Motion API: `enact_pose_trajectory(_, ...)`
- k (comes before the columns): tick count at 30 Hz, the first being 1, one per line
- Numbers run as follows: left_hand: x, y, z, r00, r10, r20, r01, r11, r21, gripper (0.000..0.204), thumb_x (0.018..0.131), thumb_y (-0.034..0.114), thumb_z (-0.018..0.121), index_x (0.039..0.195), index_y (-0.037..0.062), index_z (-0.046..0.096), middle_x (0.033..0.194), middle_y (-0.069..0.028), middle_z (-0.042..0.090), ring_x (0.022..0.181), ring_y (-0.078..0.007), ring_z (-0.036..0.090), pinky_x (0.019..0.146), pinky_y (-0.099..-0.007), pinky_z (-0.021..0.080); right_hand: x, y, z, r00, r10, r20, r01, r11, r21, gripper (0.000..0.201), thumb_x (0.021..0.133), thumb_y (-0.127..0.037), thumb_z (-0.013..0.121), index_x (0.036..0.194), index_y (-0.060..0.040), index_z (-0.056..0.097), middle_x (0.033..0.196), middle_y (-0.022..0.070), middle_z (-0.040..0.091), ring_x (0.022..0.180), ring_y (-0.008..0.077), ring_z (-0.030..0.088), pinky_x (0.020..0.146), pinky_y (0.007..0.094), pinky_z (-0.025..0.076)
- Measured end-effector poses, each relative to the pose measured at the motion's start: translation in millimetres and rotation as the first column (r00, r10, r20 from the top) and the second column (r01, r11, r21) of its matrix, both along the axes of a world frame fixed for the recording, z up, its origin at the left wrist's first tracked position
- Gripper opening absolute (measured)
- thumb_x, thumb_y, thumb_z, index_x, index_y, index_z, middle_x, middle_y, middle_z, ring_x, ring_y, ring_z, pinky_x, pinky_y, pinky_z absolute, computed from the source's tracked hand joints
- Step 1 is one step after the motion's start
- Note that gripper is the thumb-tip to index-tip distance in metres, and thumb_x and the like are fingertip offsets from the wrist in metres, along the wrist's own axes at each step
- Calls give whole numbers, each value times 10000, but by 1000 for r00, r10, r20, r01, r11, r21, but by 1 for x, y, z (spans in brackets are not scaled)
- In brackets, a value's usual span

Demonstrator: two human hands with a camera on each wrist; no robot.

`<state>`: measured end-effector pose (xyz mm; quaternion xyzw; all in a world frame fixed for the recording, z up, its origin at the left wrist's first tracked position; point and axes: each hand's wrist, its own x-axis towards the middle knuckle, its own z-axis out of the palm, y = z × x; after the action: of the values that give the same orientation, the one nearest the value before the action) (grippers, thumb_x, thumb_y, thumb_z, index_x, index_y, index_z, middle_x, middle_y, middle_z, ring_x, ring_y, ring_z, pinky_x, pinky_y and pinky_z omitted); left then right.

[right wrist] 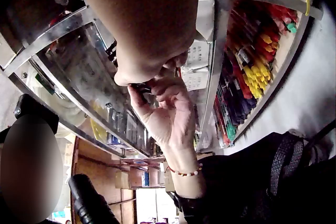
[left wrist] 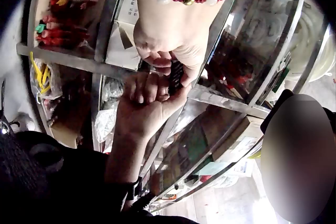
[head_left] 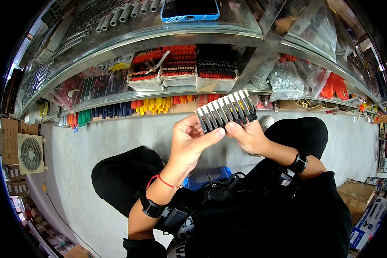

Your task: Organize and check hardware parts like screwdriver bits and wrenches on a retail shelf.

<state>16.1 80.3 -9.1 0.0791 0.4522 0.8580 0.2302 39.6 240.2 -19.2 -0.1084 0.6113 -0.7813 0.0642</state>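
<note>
A row of several slim black pieces with whitish ends (head_left: 225, 111) is held up in front of the shelves, side by side like a strip. My left hand (head_left: 191, 137) grips its left end, thumb lying along the lower edge. At the other end my right hand (head_left: 248, 136) pinches it, its thumb tip close to the left thumb. In the left wrist view the fingers of both hands cover most of the black pieces (left wrist: 176, 74). Only a small dark part of them (right wrist: 140, 87) shows between the hands in the right wrist view. Their exact kind cannot be told.
White cartons of red and black pieces (head_left: 217, 81) stand on the lower shelf, beside clear plastic bags (head_left: 287, 81). Yellow-handled items (head_left: 154, 105) line the bottom. A blue-cased phone (head_left: 190, 18) lies on the glass top. A blue object (head_left: 207, 177) sits between the knees.
</note>
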Motion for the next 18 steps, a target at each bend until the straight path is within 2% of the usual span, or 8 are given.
enact_pose_trajectory(3,-1,0,0,1000,17,-3,-17,1000,8,312,700,-33,670,999,-15,583,928,-53,622,825,-78,571,758,-215,447,-1,0,-1,1000,-4,-16,3,998,-64,270,856,-160,532,1073,0,519,1002,38,555,917,91,491,803,261,401)
enact_pose_trajectory(5,-2,0,1,1000,24,-12,-24,1000,-1,315,703,-41,665,1005,-19,578,932,-55,620,832,-82,572,764,-217,448,-1,2,0,999,-14,-45,12,999,-44,256,863,-194,523,1032,-2,538,938,24,552,854,76,482,742,245,397)
enact_pose_trajectory(7,-3,-2,2,999,25,-27,-25,1000,-15,315,705,-47,660,1008,-22,575,934,-55,619,837,-85,573,769,-218,449,-1,5,3,997,-26,-73,30,998,52,252,871,-233,509,978,-9,557,834,-3,545,753,57,465,644,223,388)
enact_pose_trajectory(11,-3,-2,0,999,22,-27,-22,1000,2,312,711,-58,650,1011,-22,572,940,-54,617,856,-88,570,779,-216,448,-1,8,-2,997,-76,29,72,991,109,257,877,-265,490,772,-35,538,645,-53,448,599,34,361,507,214,278)
enact_pose_trajectory(15,-3,-1,-3,1000,16,-27,-16,1000,-11,335,714,-65,642,1035,-23,556,971,-60,606,883,-91,562,786,-218,447,-1,0,9,988,-140,61,138,990,30,303,875,-258,494,645,-62,481,589,-59,398,557,35,325,483,219,248)
enact_pose_trajectory(18,-2,2,-2,1000,17,-10,-17,1000,-6,346,720,-55,641,1051,-23,544,994,-63,595,894,-94,555,797,-228,442,-1,1,6,990,-127,59,128,992,-19,299,875,-248,498,635,-73,466,594,-51,397,555,38,324,485,218,251)
